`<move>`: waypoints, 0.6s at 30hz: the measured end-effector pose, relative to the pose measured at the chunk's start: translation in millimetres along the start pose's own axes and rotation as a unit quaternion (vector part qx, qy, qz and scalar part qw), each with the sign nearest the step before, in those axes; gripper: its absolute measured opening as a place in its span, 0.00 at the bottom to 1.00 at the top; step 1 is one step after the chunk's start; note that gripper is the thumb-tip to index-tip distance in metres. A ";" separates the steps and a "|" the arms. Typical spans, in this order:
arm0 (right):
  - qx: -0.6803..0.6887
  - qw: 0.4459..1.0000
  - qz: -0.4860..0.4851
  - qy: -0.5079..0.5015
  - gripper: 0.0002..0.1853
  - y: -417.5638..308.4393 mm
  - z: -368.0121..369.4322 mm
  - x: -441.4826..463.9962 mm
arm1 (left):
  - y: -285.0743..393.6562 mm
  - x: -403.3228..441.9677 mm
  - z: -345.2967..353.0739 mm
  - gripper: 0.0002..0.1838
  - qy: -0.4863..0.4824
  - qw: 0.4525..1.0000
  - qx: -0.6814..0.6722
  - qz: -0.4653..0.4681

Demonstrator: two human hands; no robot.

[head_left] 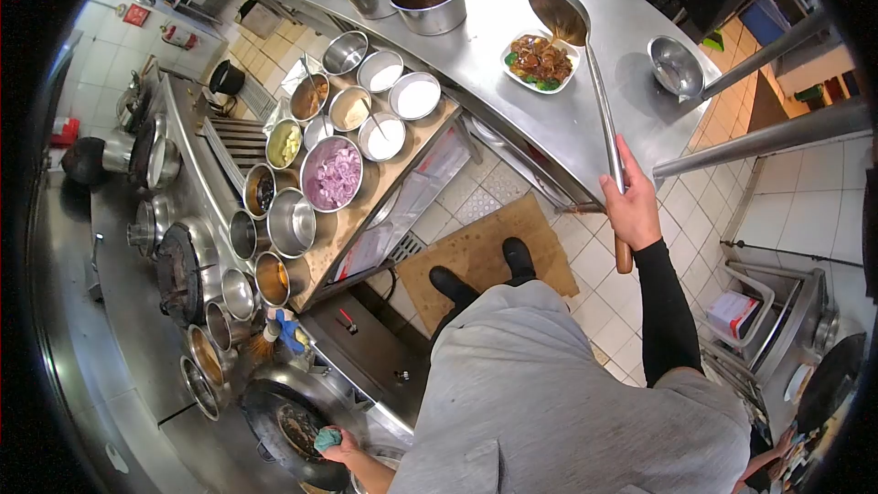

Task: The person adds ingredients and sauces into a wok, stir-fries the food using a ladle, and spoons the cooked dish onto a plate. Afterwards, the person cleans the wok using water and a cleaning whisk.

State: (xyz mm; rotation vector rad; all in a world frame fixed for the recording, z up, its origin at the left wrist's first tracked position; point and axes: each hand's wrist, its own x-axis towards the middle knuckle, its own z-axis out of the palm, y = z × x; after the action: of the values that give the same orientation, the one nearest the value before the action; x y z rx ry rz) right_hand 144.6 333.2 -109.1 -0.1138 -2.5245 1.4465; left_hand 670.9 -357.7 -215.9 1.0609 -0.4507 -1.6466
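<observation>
My right hand (633, 206) is closed around the handle of a long ladle (604, 91), below which the wooden grip end sticks out. The ladle's bowl hangs tilted over the edge of a white dish (571, 76). In that dish lies glossy brown food (541, 61) with green vegetable pieces around it. At the lower left, my left hand (342, 446) grips a bunched green cloth (326, 439) against the rim of a dark wok (265, 407). Dark food residue shows inside the wok. Whether a wok handle lies under the cloth is hidden.
Several metal bowls hold ingredients on the middle counter (315, 288), including chopped purple onion (335, 174). Two deep pots (428, 0) and a metal bowl (677, 67) stand on the steel table (494, 0). Burners line the left. Another person's hand (784, 444) shows at lower right.
</observation>
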 end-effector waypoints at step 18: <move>-0.048 0.997 -0.005 0.053 0.34 33.4 26.7 -27.2 | 0.0 -3.6 -1.0 0.14 0.009 1.000 0.021 0.007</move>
State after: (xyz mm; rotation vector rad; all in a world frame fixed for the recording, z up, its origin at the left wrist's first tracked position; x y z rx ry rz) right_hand 163.2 322.8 -155.1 -0.1884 -2.5042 1.2817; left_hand 671.8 -354.2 -214.9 1.1005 -0.4820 -1.6193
